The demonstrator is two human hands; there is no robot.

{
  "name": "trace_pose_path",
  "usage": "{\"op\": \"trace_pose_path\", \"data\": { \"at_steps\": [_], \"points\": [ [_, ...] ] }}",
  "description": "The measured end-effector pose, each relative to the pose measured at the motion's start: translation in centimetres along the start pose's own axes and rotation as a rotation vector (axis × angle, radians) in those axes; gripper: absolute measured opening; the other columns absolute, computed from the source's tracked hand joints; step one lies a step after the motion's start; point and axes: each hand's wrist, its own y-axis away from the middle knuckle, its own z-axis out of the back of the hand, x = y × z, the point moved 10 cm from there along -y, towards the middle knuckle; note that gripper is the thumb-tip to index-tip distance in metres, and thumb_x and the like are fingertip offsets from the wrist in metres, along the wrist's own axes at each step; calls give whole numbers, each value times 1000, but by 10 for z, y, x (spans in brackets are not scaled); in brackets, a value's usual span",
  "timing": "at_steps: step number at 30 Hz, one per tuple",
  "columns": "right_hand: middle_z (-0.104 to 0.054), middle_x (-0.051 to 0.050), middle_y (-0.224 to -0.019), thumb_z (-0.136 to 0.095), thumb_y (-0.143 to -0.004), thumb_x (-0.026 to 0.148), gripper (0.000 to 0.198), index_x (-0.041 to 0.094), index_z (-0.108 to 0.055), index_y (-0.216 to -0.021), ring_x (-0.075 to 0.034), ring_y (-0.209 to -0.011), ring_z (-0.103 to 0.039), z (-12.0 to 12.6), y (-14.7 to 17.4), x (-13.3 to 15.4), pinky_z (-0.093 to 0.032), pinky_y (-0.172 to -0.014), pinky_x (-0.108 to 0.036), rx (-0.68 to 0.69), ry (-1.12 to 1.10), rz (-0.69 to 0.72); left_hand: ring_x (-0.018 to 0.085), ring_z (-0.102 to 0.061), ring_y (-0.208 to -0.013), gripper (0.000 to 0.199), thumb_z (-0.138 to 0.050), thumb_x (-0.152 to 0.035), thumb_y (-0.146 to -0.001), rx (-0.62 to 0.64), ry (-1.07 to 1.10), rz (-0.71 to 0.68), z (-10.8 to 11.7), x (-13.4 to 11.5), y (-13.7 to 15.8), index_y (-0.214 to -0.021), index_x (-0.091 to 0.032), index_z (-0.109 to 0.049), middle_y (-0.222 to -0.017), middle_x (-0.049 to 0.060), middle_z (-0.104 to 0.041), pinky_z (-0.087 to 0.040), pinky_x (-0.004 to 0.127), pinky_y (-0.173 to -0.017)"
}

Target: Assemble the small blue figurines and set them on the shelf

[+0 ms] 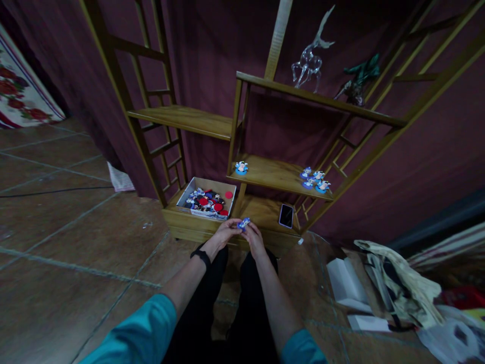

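A small purple-and-white figurine (243,223) is held between my two hands in front of the lower shelf. My left hand (226,231) pinches it from the left, and my right hand (253,236) grips it from the right. Left of my hands, an open white box (191,184) holds many figurines with red, black, blue and white parts. A blue-based figurine (241,168) stands at the left of the middle shelf (265,172). At that shelf's right end, several blue and purple figurines (322,187) stand grouped together.
A phone (286,216) lies on the bottom shelf to the right. Above stand a clear deer ornament (308,65) and a dark green statuette (359,78). On the floor at right are white boxes (346,283), a cream bag (409,283) and a plastic bag (450,336).
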Motion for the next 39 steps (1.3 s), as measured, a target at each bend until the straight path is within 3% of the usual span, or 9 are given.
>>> {"op": "trace_pose_path", "data": {
  "at_steps": [6, 14, 19, 28, 39],
  "points": [
    [-71, -6, -87, -72, -61, 44, 34, 19, -64, -84, -20, -83, -67, 0, 0, -1, -54, -74, -34, -25, 12, -25, 13, -57, -66, 40, -76, -5, -46, -41, -151, -70, -3, -6, 2, -82, -16, -63, -69, -1, -63, -44, 26, -71],
    [-69, -2, -83, -70, -62, 42, 31, 19, -65, -83, -16, -80, -64, 4, 2, 2, -51, -72, -29, -49, 122, 19, 12, -54, -65, 38, -75, -7, -45, -30, -250, -130, -9, -8, 2, -79, -16, -60, -69, -2, -60, -42, 23, -66],
    [-70, -2, -83, -69, -61, 39, 30, 19, -66, -83, -17, -80, -64, 2, 2, 3, -51, -69, -28, -59, 90, 13, 11, -54, -66, 40, -76, -7, -45, -62, -253, -137, -9, -12, 6, -80, -16, -60, -69, -3, -60, -42, 24, -69],
    [-71, -3, -82, -69, -60, 35, 28, 18, -66, -82, -19, -81, -66, 3, 4, 3, -52, -69, -29, -83, -16, -44, 12, -57, -69, 41, -77, -9, -50, -12, -222, -77, -10, -4, 6, -88, -16, -64, -74, 0, -64, -44, 26, -73],
    [-72, -4, -88, -66, -66, 32, 26, 19, -65, -88, -20, -87, -66, 4, -4, -2, -52, -79, -34, 6, -71, -52, 15, -61, -76, 37, -78, -12, -53, -1, -116, -77, -6, -4, 3, -88, -14, -66, -81, 5, -68, -43, 29, -78]
  ]
}}
